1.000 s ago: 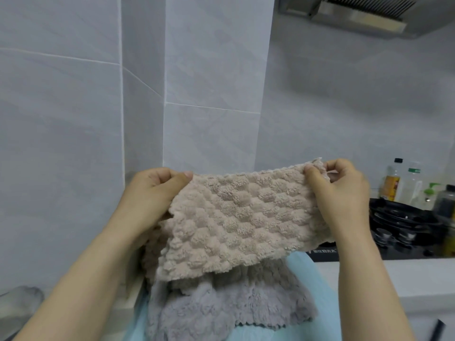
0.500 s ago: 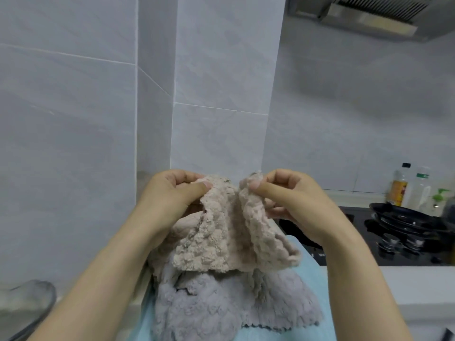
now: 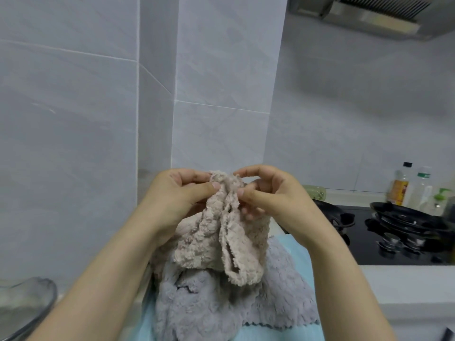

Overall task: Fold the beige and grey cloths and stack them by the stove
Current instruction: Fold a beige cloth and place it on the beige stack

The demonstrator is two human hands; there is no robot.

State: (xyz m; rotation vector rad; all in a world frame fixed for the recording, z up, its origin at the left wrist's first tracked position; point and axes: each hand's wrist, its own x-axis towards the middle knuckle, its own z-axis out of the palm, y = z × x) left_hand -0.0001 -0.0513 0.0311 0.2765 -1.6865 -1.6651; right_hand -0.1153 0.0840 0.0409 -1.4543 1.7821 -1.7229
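Pinching one top corner of the beige cloth with the left hand. Brought together now, closer than a moment ago, and hung doubled above the grey cloth. Pinching the other corner with the right hand, left of the stove.

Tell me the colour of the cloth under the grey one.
Light blue; the bottom cloth shows beneath the grey cloth in the head view.

Soft, even, cool light; wide-angle bowing and blur at edges.
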